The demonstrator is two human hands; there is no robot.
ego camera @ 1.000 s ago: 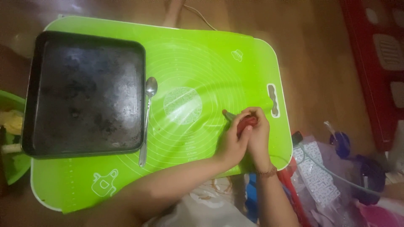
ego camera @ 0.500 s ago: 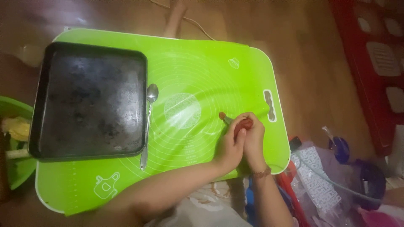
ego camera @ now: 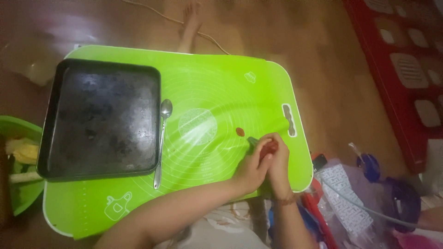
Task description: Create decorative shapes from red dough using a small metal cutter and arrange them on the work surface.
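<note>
A bright green silicone mat (ego camera: 217,83) lies on the brown floor. Both hands meet at its lower right. My left hand (ego camera: 250,168) and my right hand (ego camera: 278,163) are closed together around a small red fruit or vegetable (ego camera: 270,147) with a green stem end (ego camera: 252,141) sticking out to the left. A small red-brown piece (ego camera: 240,132) lies on the mat just above the hands. A black baking tray (ego camera: 102,117) sits empty on the mat's left part, and a metal spoon (ego camera: 161,138) lies along its right edge.
A green bowl (ego camera: 18,133) with yellowish food stands left of the mat. Plastic bags and bottles (ego camera: 364,193) are piled at the lower right. A red plastic crate (ego camera: 406,60) is at the right edge. A bare foot (ego camera: 190,20) and a cord (ego camera: 157,14) lie beyond the mat.
The hands stay joined on the red item at the same spot. A small red-brown piece now lies on the mat above them. The camera has shifted slightly.
</note>
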